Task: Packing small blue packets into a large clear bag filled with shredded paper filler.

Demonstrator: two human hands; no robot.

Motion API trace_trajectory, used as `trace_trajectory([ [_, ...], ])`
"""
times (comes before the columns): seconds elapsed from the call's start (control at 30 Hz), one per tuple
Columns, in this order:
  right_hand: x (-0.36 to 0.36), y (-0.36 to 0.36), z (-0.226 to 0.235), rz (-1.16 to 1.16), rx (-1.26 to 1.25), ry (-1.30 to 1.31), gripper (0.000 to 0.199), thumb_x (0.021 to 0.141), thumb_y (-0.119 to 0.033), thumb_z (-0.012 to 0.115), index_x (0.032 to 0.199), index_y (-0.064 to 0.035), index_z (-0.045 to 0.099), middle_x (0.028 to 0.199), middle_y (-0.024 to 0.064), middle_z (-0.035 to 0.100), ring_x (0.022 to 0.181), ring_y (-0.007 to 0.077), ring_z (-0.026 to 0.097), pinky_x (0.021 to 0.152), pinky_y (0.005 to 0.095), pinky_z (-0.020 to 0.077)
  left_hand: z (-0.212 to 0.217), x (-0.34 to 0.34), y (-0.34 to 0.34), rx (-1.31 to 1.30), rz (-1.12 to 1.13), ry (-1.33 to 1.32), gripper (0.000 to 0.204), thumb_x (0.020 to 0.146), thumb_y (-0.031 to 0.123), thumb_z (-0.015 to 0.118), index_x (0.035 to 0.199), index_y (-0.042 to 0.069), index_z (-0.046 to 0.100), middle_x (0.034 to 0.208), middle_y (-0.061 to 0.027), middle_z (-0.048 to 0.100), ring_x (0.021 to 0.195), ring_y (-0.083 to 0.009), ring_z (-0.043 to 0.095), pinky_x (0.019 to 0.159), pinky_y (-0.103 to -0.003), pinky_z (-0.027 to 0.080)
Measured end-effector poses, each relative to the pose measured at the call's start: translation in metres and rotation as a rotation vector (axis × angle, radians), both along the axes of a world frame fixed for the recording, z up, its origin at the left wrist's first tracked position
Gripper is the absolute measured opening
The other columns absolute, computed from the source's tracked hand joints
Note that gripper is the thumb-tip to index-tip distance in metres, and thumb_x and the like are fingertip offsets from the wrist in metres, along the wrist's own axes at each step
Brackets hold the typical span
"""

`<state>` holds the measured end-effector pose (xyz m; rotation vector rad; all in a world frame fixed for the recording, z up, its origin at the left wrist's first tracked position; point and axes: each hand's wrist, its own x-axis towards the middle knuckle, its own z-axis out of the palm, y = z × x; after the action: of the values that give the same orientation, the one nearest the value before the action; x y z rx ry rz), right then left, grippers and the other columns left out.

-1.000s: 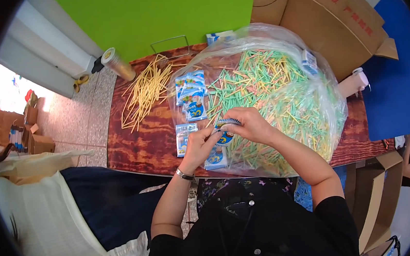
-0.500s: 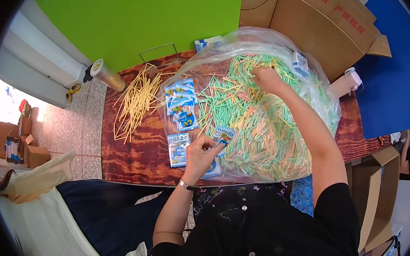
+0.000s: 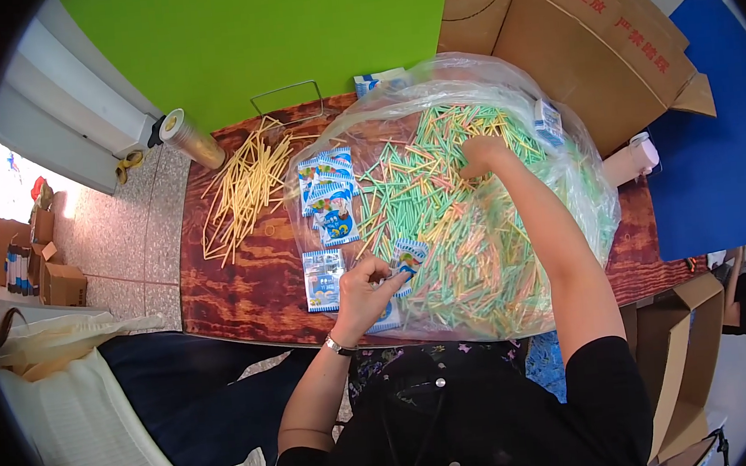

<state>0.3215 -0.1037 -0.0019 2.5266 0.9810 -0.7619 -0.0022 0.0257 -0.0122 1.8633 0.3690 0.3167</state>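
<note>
Two hands work over the bench (image 3: pixel 244 284), and they have parted since a second ago, when both met at the near edge over a small packet. The left hand (image 3: pixel 362 292) stays there near the front edge, its grip clamped on a blue-and-white packet (image 3: pixel 409 255) pinched between thumb and fingers. Just left of it a second packet (image 3: pixel 323 278) lies flat on the wood, and another peeks out under the hand. The right hand (image 3: pixel 481 154) has gone out to the far side of the clear bag (image 3: pixel 581 179), where it rests knuckles-up in the heap of green and yellow sticks (image 3: pixel 472 251); its fingers curl down into the pile, so I cannot tell whether the grip has closed on any. Judging by that, the held packet waits while the right hand fetches more sticks.

Farther in, toward the middle, a stack of packets (image 3: pixel 327 193) sits at the bag's left rim. Beyond it, at the far left corner, loose yellow sticks (image 3: pixel 245 186) fan across the wood, with a tape roll (image 3: pixel 190 138) just off the corner. A wire frame (image 3: pixel 288 98) stands at the far edge against the green board (image 3: pixel 266 29); cartons (image 3: pixel 586 28) rise behind the far right.
</note>
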Motion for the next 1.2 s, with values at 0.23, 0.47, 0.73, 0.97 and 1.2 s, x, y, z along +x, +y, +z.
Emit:
trace_trajectory([
  [0.23, 0.013, -0.025, -0.028, -0.008, 0.233, 0.04, 0.045, 0.082, -0.039, 0.062, 0.103, 0.0005, 0.065, 0.104, 0.0216, 0.066, 0.099, 0.0371, 0.063, 0.085, 0.0463, 0.0493, 0.003, -0.004, -0.001, -0.001, 0.007, -0.006, 0.025, 0.076, 0.013, 0.08, 0.075, 0.003, 0.057, 0.066, 0.0033, 0.052, 0.059, -0.004, 0.042, 0.051, -0.022, 0.035],
  [0.47, 0.016, -0.045, -0.02, -0.072, 0.758, 0.072, 0.031, 0.095, -0.027, 0.054, 0.104, 0.0021, 0.057, 0.094, 0.0204, 0.066, 0.092, 0.0347, 0.062, 0.081, 0.0424, 0.0463, 0.007, -0.007, -0.002, 0.006, 0.017, -0.009, 0.025, 0.076, 0.013, 0.081, 0.075, 0.002, 0.058, 0.065, 0.0032, 0.053, 0.058, -0.0045, 0.043, 0.051, -0.022, 0.036],
  [0.73, 0.015, -0.054, -0.011, -0.55, 0.984, 0.537, 0.03, 0.1, -0.032, 0.051, 0.103, -0.0021, 0.057, 0.079, 0.0037, 0.06, 0.067, 0.0139, 0.058, 0.067, 0.0341, 0.0464, 0.008, -0.004, -0.009, 0.03, -0.008, -0.063, 0.026, 0.075, 0.013, 0.081, 0.074, 0.002, 0.057, 0.067, 0.0018, 0.055, 0.06, -0.0044, 0.045, 0.052, -0.023, 0.038],
  [0.97, 0.002, -0.061, -0.01, -0.869, 1.085, 0.983, 0.028, 0.098, -0.03, 0.056, 0.108, -0.0039, 0.057, 0.077, 0.0016, 0.055, 0.065, 0.0118, 0.056, 0.053, 0.0285, 0.0454, 0.005, -0.011, -0.012, 0.007, 0.001, -0.045, 0.026, 0.075, 0.012, 0.081, 0.074, 0.003, 0.056, 0.068, 0.0022, 0.055, 0.061, -0.0047, 0.045, 0.053, -0.022, 0.038],
  [1.2, -0.024, -0.087, 0.057, -0.621, 0.895, 0.802, 0.038, 0.098, -0.031, 0.055, 0.119, -0.0005, 0.049, 0.082, 0.0026, 0.055, 0.074, 0.0123, 0.058, 0.059, 0.0324, 0.0492, 0.007, -0.014, -0.008, -0.016, 0.007, -0.034, 0.024, 0.077, 0.012, 0.08, 0.075, 0.003, 0.057, 0.067, 0.0015, 0.055, 0.062, -0.0052, 0.047, 0.055, -0.023, 0.04],
])
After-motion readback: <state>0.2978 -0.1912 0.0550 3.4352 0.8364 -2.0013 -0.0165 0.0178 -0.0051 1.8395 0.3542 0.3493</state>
